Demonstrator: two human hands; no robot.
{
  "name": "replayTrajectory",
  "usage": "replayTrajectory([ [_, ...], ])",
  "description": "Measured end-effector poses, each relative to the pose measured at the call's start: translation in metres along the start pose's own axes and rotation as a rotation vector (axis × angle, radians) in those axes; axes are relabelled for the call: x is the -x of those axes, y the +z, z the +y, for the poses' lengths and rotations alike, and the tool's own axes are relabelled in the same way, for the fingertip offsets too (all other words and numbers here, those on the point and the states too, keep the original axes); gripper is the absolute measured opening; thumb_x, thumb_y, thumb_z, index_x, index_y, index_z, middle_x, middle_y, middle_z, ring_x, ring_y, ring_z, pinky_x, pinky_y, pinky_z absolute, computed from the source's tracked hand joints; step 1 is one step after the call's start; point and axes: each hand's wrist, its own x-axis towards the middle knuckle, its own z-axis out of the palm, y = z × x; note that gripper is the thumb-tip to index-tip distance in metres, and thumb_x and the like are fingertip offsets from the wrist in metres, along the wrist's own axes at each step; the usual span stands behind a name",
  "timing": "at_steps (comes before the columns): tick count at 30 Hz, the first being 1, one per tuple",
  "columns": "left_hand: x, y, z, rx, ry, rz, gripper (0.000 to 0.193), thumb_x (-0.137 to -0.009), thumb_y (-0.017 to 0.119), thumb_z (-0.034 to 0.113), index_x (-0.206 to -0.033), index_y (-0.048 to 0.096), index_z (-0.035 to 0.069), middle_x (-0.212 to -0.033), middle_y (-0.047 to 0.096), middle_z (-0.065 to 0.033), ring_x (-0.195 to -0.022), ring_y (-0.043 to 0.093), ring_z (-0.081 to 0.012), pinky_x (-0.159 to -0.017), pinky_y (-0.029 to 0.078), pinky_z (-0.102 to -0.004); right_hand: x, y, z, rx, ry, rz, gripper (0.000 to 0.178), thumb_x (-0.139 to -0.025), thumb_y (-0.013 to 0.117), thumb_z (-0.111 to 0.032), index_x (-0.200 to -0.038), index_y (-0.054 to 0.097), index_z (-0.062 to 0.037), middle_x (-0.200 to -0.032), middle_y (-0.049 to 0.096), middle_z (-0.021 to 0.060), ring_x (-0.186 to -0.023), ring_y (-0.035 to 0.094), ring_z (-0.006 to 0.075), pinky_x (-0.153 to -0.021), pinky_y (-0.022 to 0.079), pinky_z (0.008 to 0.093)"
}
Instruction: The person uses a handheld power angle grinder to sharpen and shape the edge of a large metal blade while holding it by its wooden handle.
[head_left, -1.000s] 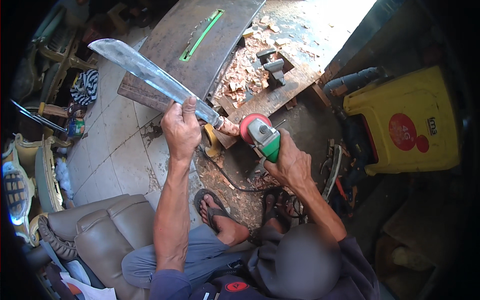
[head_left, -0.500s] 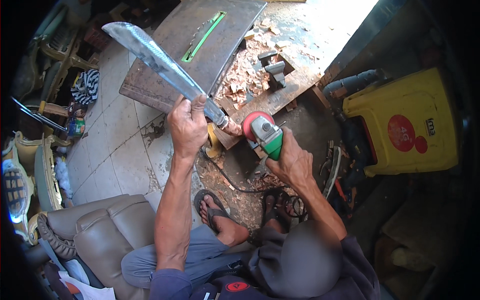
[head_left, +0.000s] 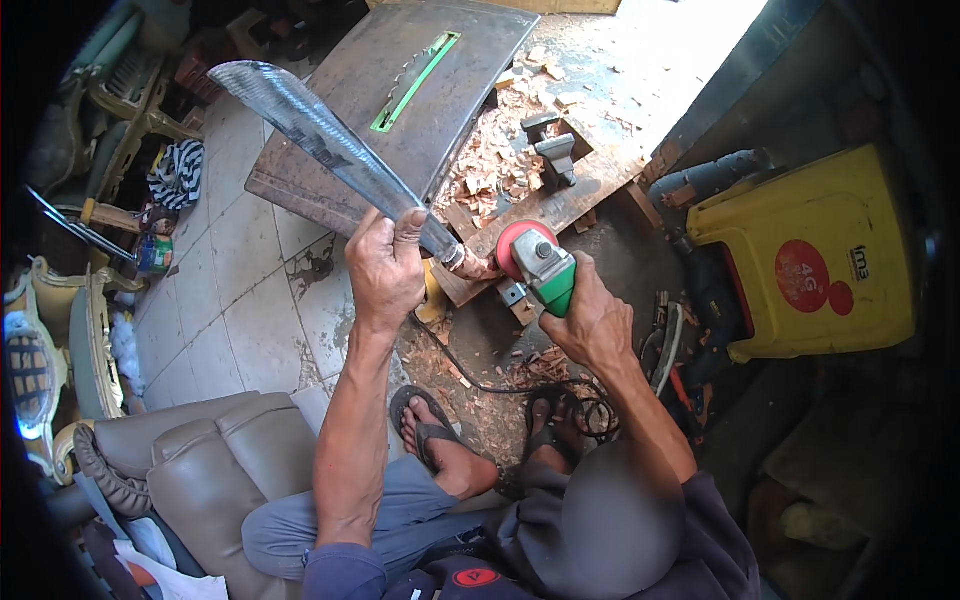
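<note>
At the left, a carved frame point(head_left: 98, 340) with a pale gold finish is standing on end, and farther off a black-and-white striped cloth point(head_left: 177, 175) is lying bunched. Nearer, a brown padded seat point(head_left: 225, 455) is showing smooth, seamed, leather-like panels, with pale, stained tiles point(head_left: 245, 275) spreading beyond it. The left hand point(head_left: 385, 275) is clenching the lower end of a long blade point(head_left: 325, 145), its thumb lying flat along the metal and its fingers curling beneath. The blade is slanting up toward the far left, grey and streaked, broadening to a curved tip. Behind it, a dark, scuffed surface point(head_left: 485, 85) is holding a toothed saw blade in a green-edged slot. To the right, a short, rough, reddish-brown handle point(head_left: 475, 265) is ending at the red disc of a green-and-grey grinder point(head_left: 545, 265); whether they are touching, one cannot tell. Curled wood shavings point(head_left: 485, 170) are heaping up beyond. The right hand point(head_left: 597, 325) is wrapping around the grinder's green body. Farther right, a yellow plastic stool point(head_left: 880, 205) is resting on its side.
</note>
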Motion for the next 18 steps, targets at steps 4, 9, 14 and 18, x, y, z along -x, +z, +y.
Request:
replayTrajectory([
  [4,0.001,-0.002,0.001,-0.045,-0.002,-0.02,0.039,-0.107,0.061,0.029,-0.097,0.068,-0.008,-0.095,0.066,-0.0083,-0.079,0.074,-0.0179,-0.065,0.068,-0.0321,-0.002,0.004,-0.005,0.018,0.031,0.031,0.089,-0.077,0.075,-0.028,-0.15,0.034,-0.0012,-0.122,0.065,0.0264,-0.092,0.069,0.0503,-0.079,0.055,0.0585],
  [9,-0.003,0.001,0.001,-0.034,-0.016,-0.016,0.039,-0.107,0.061,0.028,-0.097,0.067,-0.009,-0.095,0.066,-0.0088,-0.08,0.075,-0.0184,-0.065,0.068,-0.0319,0.002,0.011,0.007,-0.011,-0.026,0.088,0.088,-0.077,0.075,-0.029,-0.15,0.034,-0.0009,-0.121,0.065,0.0264,-0.092,0.069,0.05,-0.079,0.056,0.0578],
  [14,0.002,0.001,-0.004,-0.041,-0.01,-0.018,0.041,-0.107,0.061,0.03,-0.097,0.067,-0.01,-0.097,0.066,-0.0092,-0.081,0.074,-0.0187,-0.068,0.069,-0.0319,-0.004,0.002,-0.004,-0.03,0.045,0.0,0.085,-0.078,0.075,-0.03,-0.147,0.034,-0.002,-0.123,0.066,0.0277,-0.095,0.069,0.0513,-0.081,0.055,0.0586],
  [18,0.011,0.001,-0.003,0.056,-0.006,-0.016,0.042,-0.107,0.062,0.031,-0.098,0.066,-0.009,-0.099,0.065,-0.0093,-0.084,0.074,-0.019,-0.07,0.069,-0.0322,-0.009,-0.005,-0.006,-0.03,0.081,-0.018,0.081,-0.078,0.075,-0.032,-0.144,0.036,-0.0036,-0.118,0.068,0.0286,-0.096,0.069,0.0523,-0.083,0.053,0.0601],
])
